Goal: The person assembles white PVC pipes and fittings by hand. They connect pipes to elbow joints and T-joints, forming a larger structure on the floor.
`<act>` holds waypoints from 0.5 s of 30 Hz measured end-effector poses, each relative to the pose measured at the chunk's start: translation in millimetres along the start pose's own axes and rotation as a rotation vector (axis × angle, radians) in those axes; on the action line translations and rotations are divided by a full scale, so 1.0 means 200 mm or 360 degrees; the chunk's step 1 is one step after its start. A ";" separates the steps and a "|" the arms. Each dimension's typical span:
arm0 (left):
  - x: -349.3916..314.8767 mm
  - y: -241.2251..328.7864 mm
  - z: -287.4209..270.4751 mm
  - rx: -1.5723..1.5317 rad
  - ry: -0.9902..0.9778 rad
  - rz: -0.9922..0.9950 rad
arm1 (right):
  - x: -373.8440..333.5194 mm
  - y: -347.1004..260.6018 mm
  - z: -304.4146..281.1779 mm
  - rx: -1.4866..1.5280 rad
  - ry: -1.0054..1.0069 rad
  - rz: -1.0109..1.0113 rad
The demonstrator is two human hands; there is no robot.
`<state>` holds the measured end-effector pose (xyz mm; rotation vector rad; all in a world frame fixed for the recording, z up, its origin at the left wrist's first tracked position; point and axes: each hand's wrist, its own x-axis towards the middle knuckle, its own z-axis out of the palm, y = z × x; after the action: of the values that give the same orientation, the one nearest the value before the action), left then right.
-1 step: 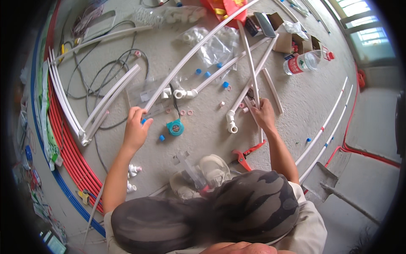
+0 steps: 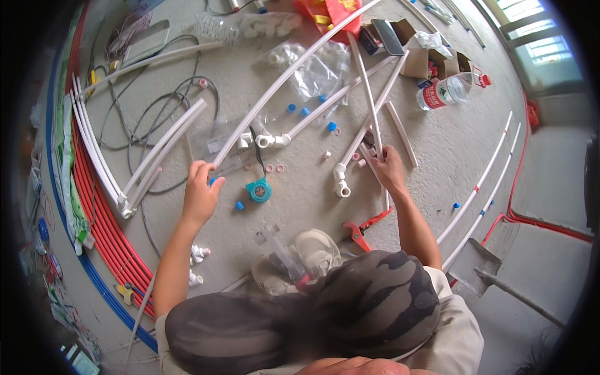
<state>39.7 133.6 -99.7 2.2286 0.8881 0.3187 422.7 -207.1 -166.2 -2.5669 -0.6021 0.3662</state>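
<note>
Head view: your left hand [image 2: 203, 194] is at left, fingers closed on the near end of a long white pipe [image 2: 275, 85] that runs off to the far right; a bit of blue [image 2: 212, 180] shows between thumb and fingers. Your right hand [image 2: 389, 169], right of centre, is wrapped round a thinner-looking white pipe [image 2: 365, 87]; this one stretches from the far side, crosses over another pipe, and reappears nearer you below the hand. Exact finger contact underneath is hidden on both. Between your hands you've got a teal tape measure [image 2: 259, 189] and a white elbow fitting [image 2: 342, 181] on the floor, the fitting on a pipe end. A red-handled cutter [image 2: 357, 236] sits nearer you, just beside your knee. Far right: a plastic bottle [image 2: 447, 92] lying on its side near an open cardboard box [image 2: 439, 67]. Far side, a red bag [image 2: 334, 19]. Left, you've got red pipes [image 2: 103, 231] bundled alongside blue ones.
</note>
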 end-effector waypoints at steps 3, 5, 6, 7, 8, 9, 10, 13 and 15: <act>-0.03 0.03 -0.02 -0.0072 0.0057 0.0038 | 0.02 -0.01 0.00 0.0138 0.0017 0.0068; -0.08 0.07 -0.03 -0.0146 -0.0025 0.0012 | 0.03 -0.07 -0.01 0.0682 -0.0039 0.0151; -0.10 0.10 -0.03 -0.0186 -0.0066 -0.0007 | 0.03 -0.12 -0.02 0.0949 -0.0076 0.0190; -0.12 0.13 -0.02 -0.0259 -0.0105 -0.0034 | 0.02 -0.16 -0.04 0.1198 -0.0188 0.0311; -0.15 0.16 -0.02 -0.0326 -0.0138 -0.0070 | -0.01 -0.31 -0.09 0.1449 -0.0318 0.0433; -0.18 0.20 -0.01 -0.0395 -0.0176 -0.0101 | -0.05 -0.44 -0.14 0.1694 -0.0445 0.0563; -0.20 0.26 -0.02 -0.0385 -0.0237 -0.0069 | -0.07 -0.55 -0.16 0.1996 -0.0609 0.0712; -0.26 0.41 0.04 -0.1026 -0.0593 -0.0391 | -0.10 -0.70 0.04 0.2616 -0.0967 0.0619; -0.30 0.53 0.07 -0.1441 -0.0732 -0.0613 | -0.23 -0.97 0.14 0.2720 -0.0863 0.0623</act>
<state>55.1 30.7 -34.7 1.1918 0.6973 0.0005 304.5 -64.6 -85.9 -0.8689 0.1483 1.0955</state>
